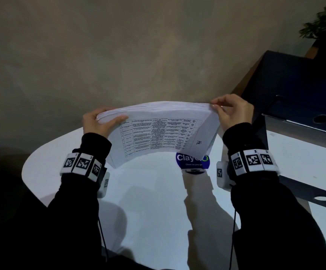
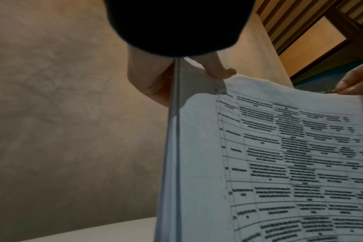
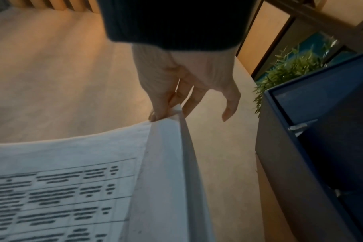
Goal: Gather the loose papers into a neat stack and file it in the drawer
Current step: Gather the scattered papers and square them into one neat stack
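Note:
A thick stack of white papers [image 1: 158, 131], its top sheet printed with a table, stands on its lower edge on the white table [image 1: 148, 201] and bows toward me. My left hand [image 1: 100, 123] grips its left end, thumb on the front sheet [image 2: 280, 147], fingers behind. My right hand [image 1: 230, 112] pinches the upper right corner [image 3: 168, 119] between thumb and fingers. The dark blue drawer unit [image 1: 298, 90] stands to the right with a drawer pulled open [image 3: 321, 114].
A round blue sticker [image 1: 193, 163] lies on the table under the stack's right end. A green plant [image 1: 325, 22] sits at the back right behind the drawer unit. A beige wall [image 1: 119, 55] rises behind the table.

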Demonstrator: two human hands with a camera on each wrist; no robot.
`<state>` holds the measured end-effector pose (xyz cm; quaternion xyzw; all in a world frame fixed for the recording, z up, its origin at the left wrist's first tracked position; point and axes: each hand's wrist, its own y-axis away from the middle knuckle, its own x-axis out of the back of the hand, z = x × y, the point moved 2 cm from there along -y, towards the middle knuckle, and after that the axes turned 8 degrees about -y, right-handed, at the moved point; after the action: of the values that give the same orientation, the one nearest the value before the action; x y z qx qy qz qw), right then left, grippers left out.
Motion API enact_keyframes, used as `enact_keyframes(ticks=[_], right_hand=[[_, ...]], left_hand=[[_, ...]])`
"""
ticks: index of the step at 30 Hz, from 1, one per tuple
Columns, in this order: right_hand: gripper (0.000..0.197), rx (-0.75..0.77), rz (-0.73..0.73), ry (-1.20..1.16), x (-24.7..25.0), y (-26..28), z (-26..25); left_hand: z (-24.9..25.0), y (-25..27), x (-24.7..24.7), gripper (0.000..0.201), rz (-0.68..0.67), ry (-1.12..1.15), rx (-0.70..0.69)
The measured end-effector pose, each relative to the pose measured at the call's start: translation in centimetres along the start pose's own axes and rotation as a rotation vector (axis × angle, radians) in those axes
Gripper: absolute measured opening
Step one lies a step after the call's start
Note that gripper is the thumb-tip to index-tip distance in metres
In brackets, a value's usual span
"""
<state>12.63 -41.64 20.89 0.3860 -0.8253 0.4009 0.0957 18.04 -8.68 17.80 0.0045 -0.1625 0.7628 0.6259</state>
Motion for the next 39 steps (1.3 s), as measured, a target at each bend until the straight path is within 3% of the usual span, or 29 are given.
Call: enact_keyframes(ticks=[5,9,12,15,16,18,20,21,23,25,27,30,33,34,36,39], right_hand=[[0.009,-0.120,-0.142,0.282,2.1,-0.8,-0.7],[0.007,-0.181,-0.219,0.221,1.4,-0.9,-0.7],[0.029,-0.344,0.020,-0.225,0.3,-0.3,0.7],[0.091,-0.746,0.115,-0.807,-1.4,1.5,3.4],[0.101,-0.819,0.115,-0.920,-2.1,1.9,3.8],[0.090,-0.889,0.020,-1.015,-3.1,2.2,3.2],[0.072,-0.885,0.003,-1.030,-3.7,2.1,2.6],[0.065,-0.894,0.019,-1.059,-4.0,1.9,2.5],[0.063,-0.886,0.038,-1.108,-4.0,1.5,2.2],[0.067,-0.883,-0.015,-1.130,-4.2,1.5,2.0],[0.072,-0.831,-0.097,-1.124,-4.4,1.7,2.0],[0.052,-0.636,-0.187,-0.955,-4.7,2.0,1.8],[0.110,-0.576,-0.297,-0.742,-5.3,3.8,2.6],[0.111,-0.532,-0.320,-0.667,-5.7,4.4,3.3],[0.105,-0.482,-0.288,-0.554,-5.8,4.8,3.6],[0.085,-0.398,-0.078,-0.590,-5.4,4.5,2.1]], left_hand=[[-0.9,-1.0,0.4,0.062,-0.029,0.025,0.108],[-1.1,-0.5,-0.1,0.045,-0.014,0.057,0.198],[-1.2,0.0,-0.6,0.055,0.041,0.092,0.196],[-0.8,0.2,-0.5,0.042,0.025,0.109,0.211],[-0.7,0.2,-0.3,0.036,0.016,0.083,0.202],[-0.7,0.0,-0.2,0.023,-0.044,0.034,0.154],[-0.8,-0.2,-0.2,0.021,-0.082,0.008,0.146],[-1.0,-0.3,-0.1,0.034,-0.077,0.001,0.164],[-1.2,-0.4,-0.2,0.077,-0.021,0.015,0.218],[-1.1,-0.3,-0.3,0.097,0.002,0.055,0.248],[-0.9,-0.2,-0.7,0.084,0.005,0.104,0.280],[-1.1,-0.1,-1.0,0.063,0.089,0.147,0.329],[-0.6,0.1,-1.4,0.038,0.135,0.154,0.267],[-0.5,0.1,-1.5,0.034,0.159,0.162,0.258],[-1.1,0.0,-1.6,0.039,0.232,0.146,0.268],[-0.9,0.3,-1.9,0.030,0.372,0.197,0.212]])
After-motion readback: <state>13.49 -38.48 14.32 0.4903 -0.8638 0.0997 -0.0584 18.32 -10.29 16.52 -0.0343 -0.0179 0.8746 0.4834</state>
